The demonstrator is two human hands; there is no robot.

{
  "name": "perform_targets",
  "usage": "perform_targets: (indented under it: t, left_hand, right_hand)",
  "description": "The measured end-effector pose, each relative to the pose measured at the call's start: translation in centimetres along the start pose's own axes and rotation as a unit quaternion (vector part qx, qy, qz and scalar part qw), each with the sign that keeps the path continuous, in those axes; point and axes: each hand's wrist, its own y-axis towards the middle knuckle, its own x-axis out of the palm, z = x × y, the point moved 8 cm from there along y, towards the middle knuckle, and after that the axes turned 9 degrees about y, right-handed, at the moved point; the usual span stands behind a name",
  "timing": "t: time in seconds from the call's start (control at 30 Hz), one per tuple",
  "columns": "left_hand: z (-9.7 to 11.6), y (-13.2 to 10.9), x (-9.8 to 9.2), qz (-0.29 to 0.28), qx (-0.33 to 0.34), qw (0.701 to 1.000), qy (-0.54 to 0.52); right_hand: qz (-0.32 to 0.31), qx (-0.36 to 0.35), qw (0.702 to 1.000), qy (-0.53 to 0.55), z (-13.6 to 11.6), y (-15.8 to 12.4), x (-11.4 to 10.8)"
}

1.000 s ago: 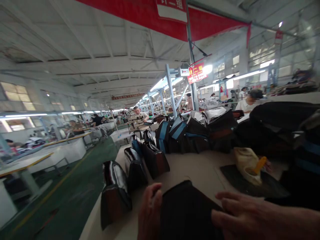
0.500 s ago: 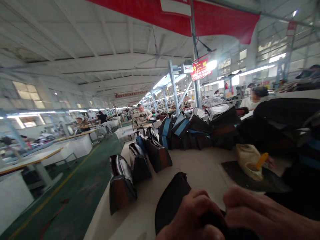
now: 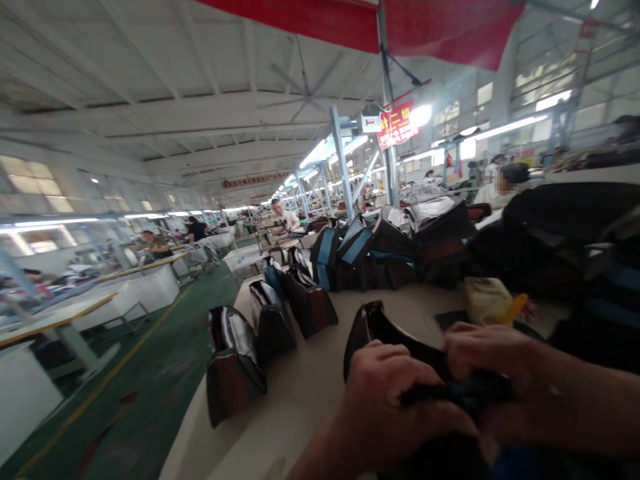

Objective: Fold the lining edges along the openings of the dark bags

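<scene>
A dark fabric bag [image 3: 356, 337], its top edge curved and open, is held low in front of me above the pale table [image 3: 305, 380]. My left hand [image 3: 393, 393] is closed around its near edge, thumb below and fingers on top. My right hand [image 3: 500, 363] grips the same bag a little further right, its fingers bent over the dark cloth. Between the two hands the cloth is bunched. The bag's lower part is in shadow and partly hidden by my hands.
Several bags with brown panels [image 3: 235, 380] stand along the table's left edge. More bags with blue stripes [image 3: 327, 248] are lined up behind. A cream container [image 3: 485, 300] with a yellow handle [image 3: 514, 308] sits right. A green aisle [image 3: 165, 353] runs left; people work further off.
Both hands and the bag have risen in the view. The bag has tilted so that its open top edge now shows. The camera's view has shifted slightly.
</scene>
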Motion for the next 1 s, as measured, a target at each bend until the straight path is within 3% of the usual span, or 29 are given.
perform_targets:
  t: [0.03, 0.1, 0.17, 0.23, 0.33, 0.57, 0.8, 0.9, 1.0]
  left_hand:
    - [-0.6, 0.1, 0.9, -0.057, -0.052, 0.996, -0.033]
    - [-2.0, -0.8, 3.3, -0.178, -0.148, 0.967, -0.103]
    - [-3.2, -2.2, 5.1, -0.253, -0.211, 0.931, -0.156]
    - [-4.1, -3.2, 6.0, -0.286, -0.233, 0.909, -0.193]
    - [-4.4, -3.6, 6.5, -0.301, -0.231, 0.896, -0.231]
    - [-2.9, -2.7, 6.6, -0.296, -0.183, 0.892, -0.288]
    - [-2.3, -3.5, 6.8, -0.32, -0.189, 0.888, -0.269]
    - [-2.0, -3.7, 6.8, -0.326, -0.188, 0.893, -0.245]
    - [-1.6, -3.3, 6.6, -0.306, -0.174, 0.917, -0.188]
  right_hand:
    - [-0.034, 0.054, 0.996, 0.056, 0.6, 0.2, 0.0]
    - [-0.089, 0.099, 0.977, 0.169, 1.5, 0.2, 0.8]
    - [-0.109, 0.084, 0.954, 0.265, 2.2, 0.2, 1.7]
    - [-0.096, 0.043, 0.949, 0.296, 2.7, -0.1, 2.1]
    - [-0.084, 0.003, 0.954, 0.287, 2.3, -0.5, 2.3]
    - [-0.08, 0.078, 0.954, 0.279, 1.9, -1.3, 3.2]
    - [-0.1, 0.048, 0.937, 0.331, 1.3, -2.1, 3.3]
    - [-0.07, 0.042, 0.941, 0.327, 1.0, -2.4, 3.1]
    - [-0.011, 0.042, 0.957, 0.285, 0.7, -2.9, 2.7]
